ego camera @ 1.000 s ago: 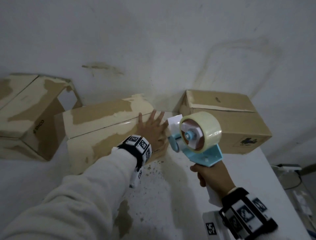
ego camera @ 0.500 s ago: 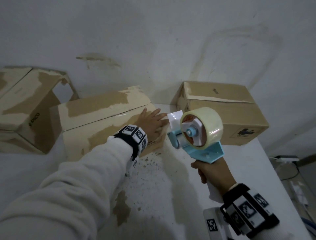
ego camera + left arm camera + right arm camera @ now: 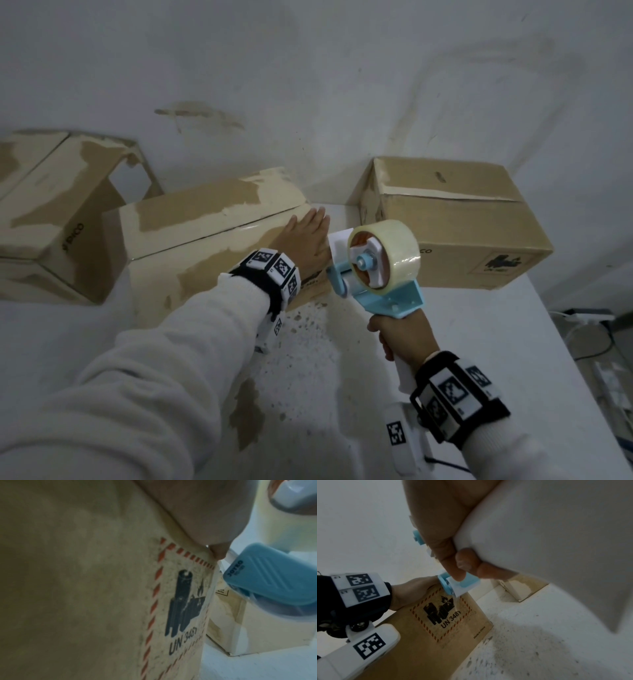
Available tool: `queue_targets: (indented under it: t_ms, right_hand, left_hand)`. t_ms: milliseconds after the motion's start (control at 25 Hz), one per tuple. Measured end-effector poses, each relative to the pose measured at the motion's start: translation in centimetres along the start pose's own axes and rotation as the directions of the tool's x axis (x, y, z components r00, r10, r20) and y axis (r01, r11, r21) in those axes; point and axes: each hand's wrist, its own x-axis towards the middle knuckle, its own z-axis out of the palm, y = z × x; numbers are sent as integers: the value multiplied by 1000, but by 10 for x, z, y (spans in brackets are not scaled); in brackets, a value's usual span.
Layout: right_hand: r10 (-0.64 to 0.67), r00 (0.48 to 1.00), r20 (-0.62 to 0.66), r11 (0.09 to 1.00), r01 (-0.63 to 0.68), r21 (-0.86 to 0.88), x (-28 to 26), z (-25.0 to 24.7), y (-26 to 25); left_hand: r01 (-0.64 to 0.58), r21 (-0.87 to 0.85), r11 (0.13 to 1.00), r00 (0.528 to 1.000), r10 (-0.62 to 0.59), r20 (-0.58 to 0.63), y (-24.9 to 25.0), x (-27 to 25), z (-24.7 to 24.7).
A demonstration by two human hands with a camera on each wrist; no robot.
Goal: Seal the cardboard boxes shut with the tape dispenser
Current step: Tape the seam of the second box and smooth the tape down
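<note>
A stained white wall (image 3: 308,68) rises behind a white tabletop (image 3: 479,342) speckled with brown spots and blotches, and three cardboard boxes sit on it against the wall. The middle box (image 3: 205,233), its top patched with pale torn tape residue, lies at a slant with the flap seam running along its upper face. The left hand (image 3: 306,240) lies flat on the right end of this box, fingers straight and pressed together, palm down on the cardboard near the corner; the left wrist view shows the palm on the box above a red-dashed hazard label (image 3: 185,601) marked UN 3481. The right hand (image 3: 404,337) is wrapped round the white handle of a light blue tape dispenser (image 3: 380,274), fingers and thumb curled tightly about it, as the right wrist view shows. The dispenser is held upright above the table, just to the right of the left hand and the box's right end, its roll of clear tape (image 3: 387,257) facing the camera and its front end close beside the box corner. The right box (image 3: 445,222) stands behind the dispenser with its flaps closed. The left box (image 3: 58,219) sits tilted at the left edge, one flap torn open.
</note>
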Motion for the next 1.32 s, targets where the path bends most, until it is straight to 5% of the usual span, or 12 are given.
queue_targets:
  t_ms: [280, 720, 880, 1000, 1080, 1160, 1320]
  right_hand:
    - [6, 1000, 23, 1000, -6, 16, 6, 7, -7]
    - [187, 978, 95, 953, -204, 226, 2, 3, 17]
    - [106, 993, 43, 985, -111, 129, 9, -12, 38]
    - [-39, 999, 3, 988, 39, -152, 14, -32, 56]
    - [-99, 989, 106, 866, 138, -481, 14, -46, 67]
    - [-90, 950, 298, 626, 287, -725, 15, -54, 75]
    - [-167, 812, 560, 355, 579, -734, 34, -48, 86]
  left_hand:
    - [-22, -11, 1000, 1000, 22, -5, -5, -2, 0]
    - [62, 31, 998, 998, -62, -12, 7, -5, 1]
    - [148, 7, 989, 988, -147, -35, 17, -5, 8]
    - [159, 76, 984, 985, -153, -75, 20, -4, 11]
    - [140, 87, 986, 989, -136, -57, 18, -3, 8]
    - [117, 100, 988, 993, -115, -32, 16, -4, 4]
    - [57, 67, 996, 998, -56, -17, 18, -9, 4]
